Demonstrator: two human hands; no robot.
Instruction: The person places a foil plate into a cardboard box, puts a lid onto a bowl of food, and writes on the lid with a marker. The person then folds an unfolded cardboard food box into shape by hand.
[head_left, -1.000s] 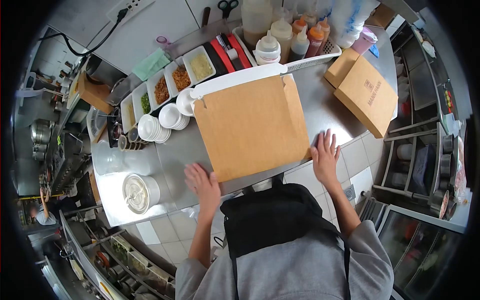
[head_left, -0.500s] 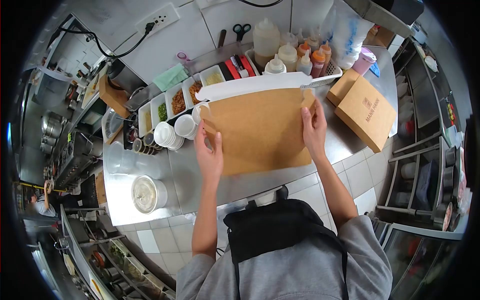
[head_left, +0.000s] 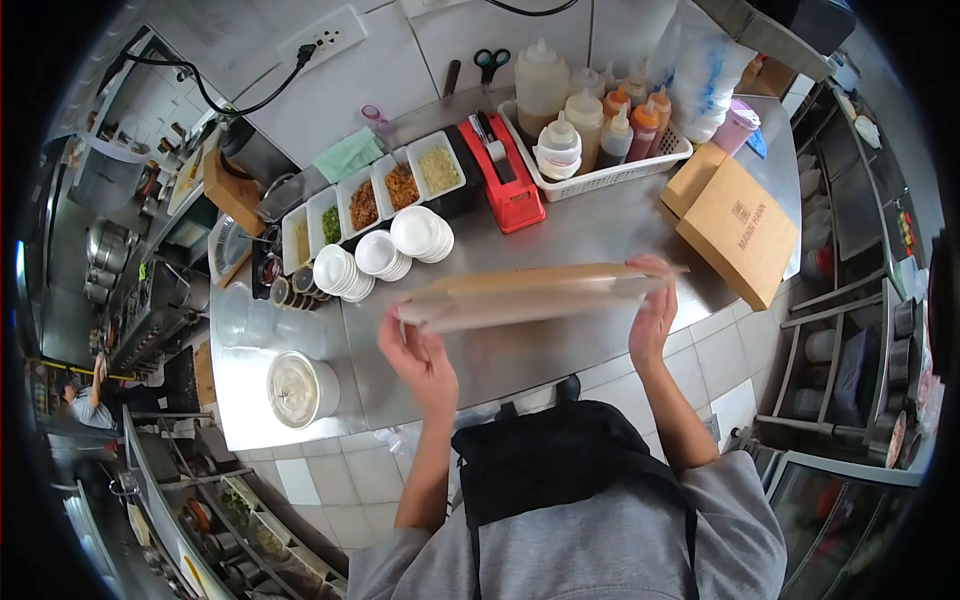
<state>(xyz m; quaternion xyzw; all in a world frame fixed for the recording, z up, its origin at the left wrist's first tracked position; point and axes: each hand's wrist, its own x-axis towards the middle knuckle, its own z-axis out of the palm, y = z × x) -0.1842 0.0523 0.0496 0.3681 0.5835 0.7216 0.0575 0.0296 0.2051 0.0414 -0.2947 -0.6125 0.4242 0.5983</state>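
Observation:
Between my two hands is a flat brown cardboard sheet (head_left: 540, 298), blurred by motion and seen nearly edge-on above the steel counter. My left hand (head_left: 418, 362) grips its left end, thumb and fingers closed at the edge. At the right end, my right hand (head_left: 653, 312) is closed on the corner. Beyond the sheet stand stacks of white lidded cups (head_left: 420, 235) and a red sealer-like device (head_left: 502, 180). A brown box printed MANN HANN (head_left: 745, 235) lies to the right, tilted against another brown piece.
A white basket (head_left: 610, 180) holds several squeeze bottles at the back. Food trays (head_left: 400, 187) line the back left. A round lidded tub (head_left: 300, 390) stands at the counter's left front. Shelves with pans (head_left: 900, 345) rise at the right; another person (head_left: 92, 400) is far left.
The cardboard sheet has tipped from facing me broadly to nearly edge-on and moved lower. The cup stacks and red device behind it have come into view.

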